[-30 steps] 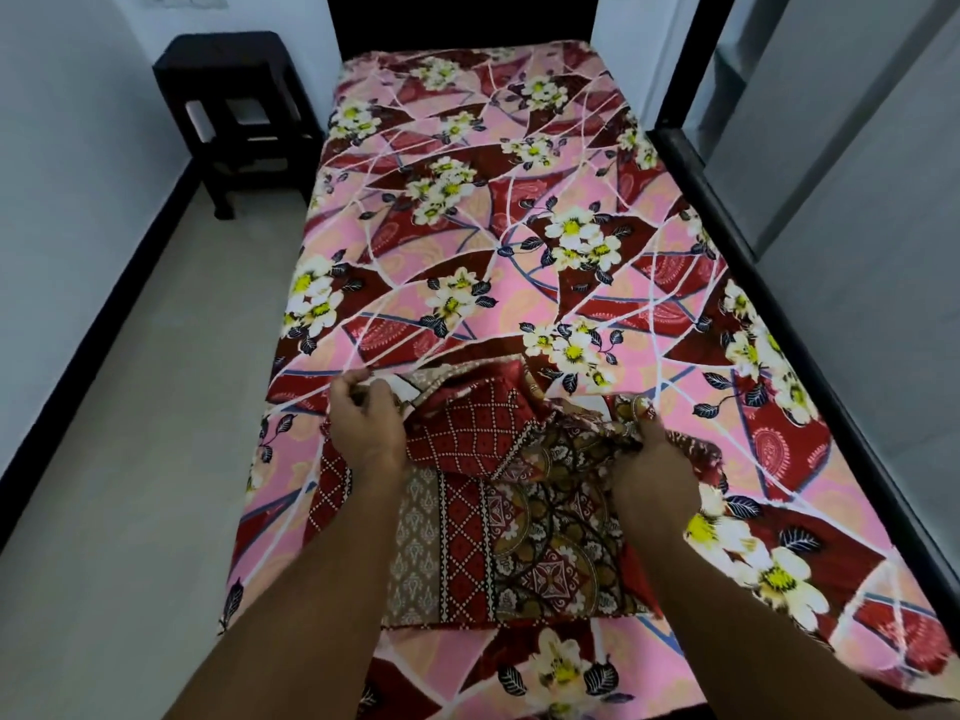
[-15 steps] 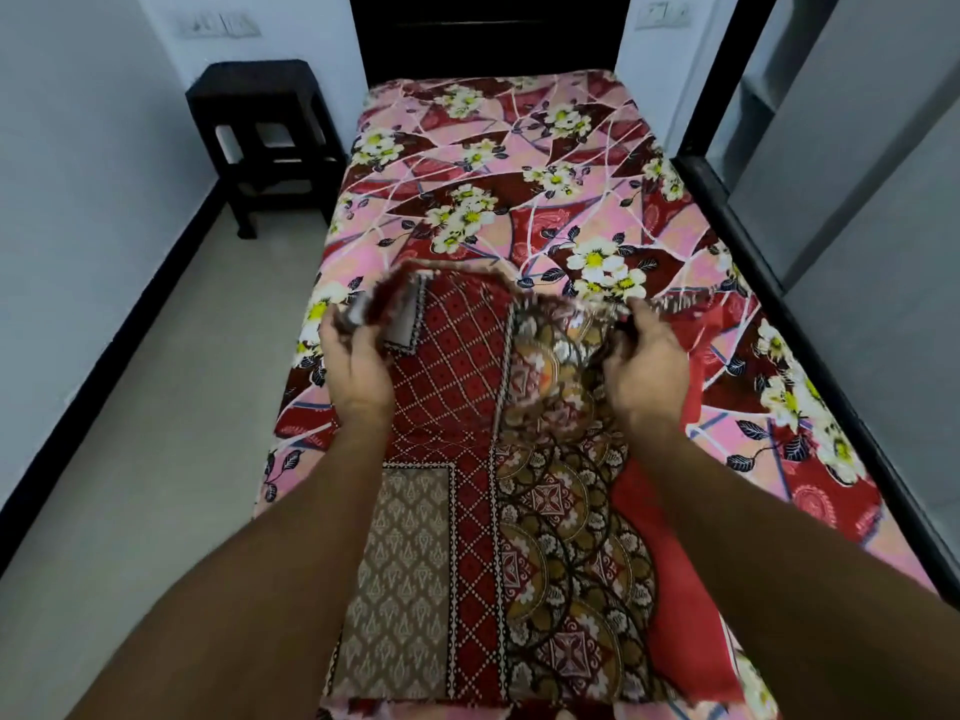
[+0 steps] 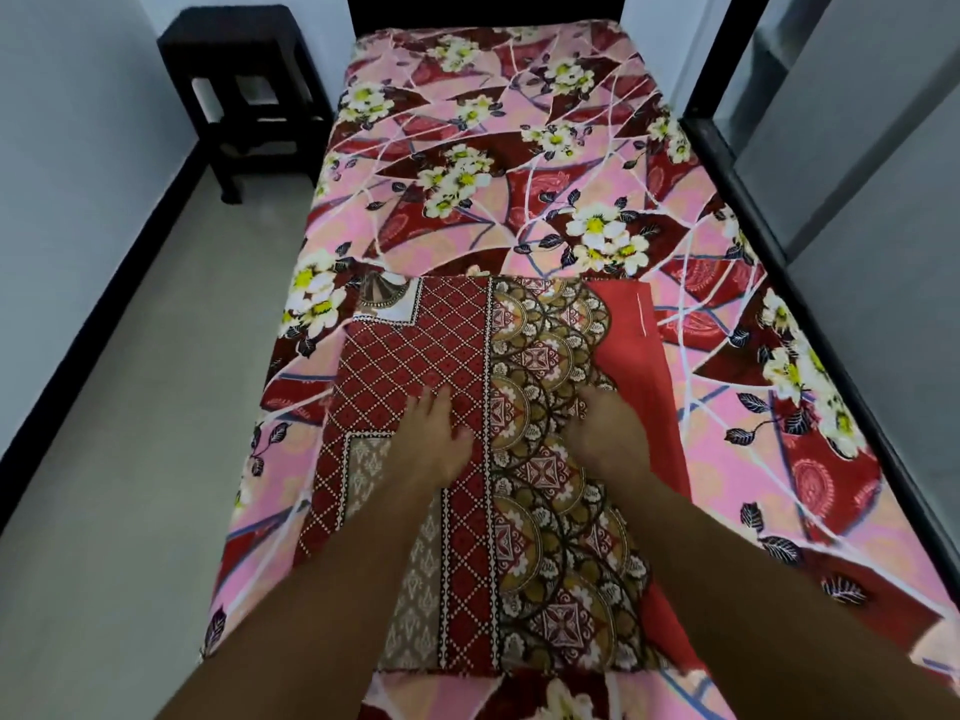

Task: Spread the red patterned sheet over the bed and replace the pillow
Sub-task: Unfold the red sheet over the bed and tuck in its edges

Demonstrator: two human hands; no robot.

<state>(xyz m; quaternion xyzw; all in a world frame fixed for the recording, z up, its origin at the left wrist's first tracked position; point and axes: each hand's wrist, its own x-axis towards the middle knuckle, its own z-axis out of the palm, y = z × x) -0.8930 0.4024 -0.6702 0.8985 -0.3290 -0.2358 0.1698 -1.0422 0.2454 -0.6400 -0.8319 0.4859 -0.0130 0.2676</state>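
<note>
Red patterned sheet [image 3: 467, 407] lies folded at lower centre on the floral bed [image 3: 519, 174]; left hand [image 3: 434, 439] and right hand [image 3: 605, 433] press flat on it, fingers spread.

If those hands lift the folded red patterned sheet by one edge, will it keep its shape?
Probably not. The red patterned sheet is thin layered cloth lying flat on the bed, so it would likely droop and unfold. It looks light. Pushed by the left hand, it would probably wrinkle rather than slide.
</note>
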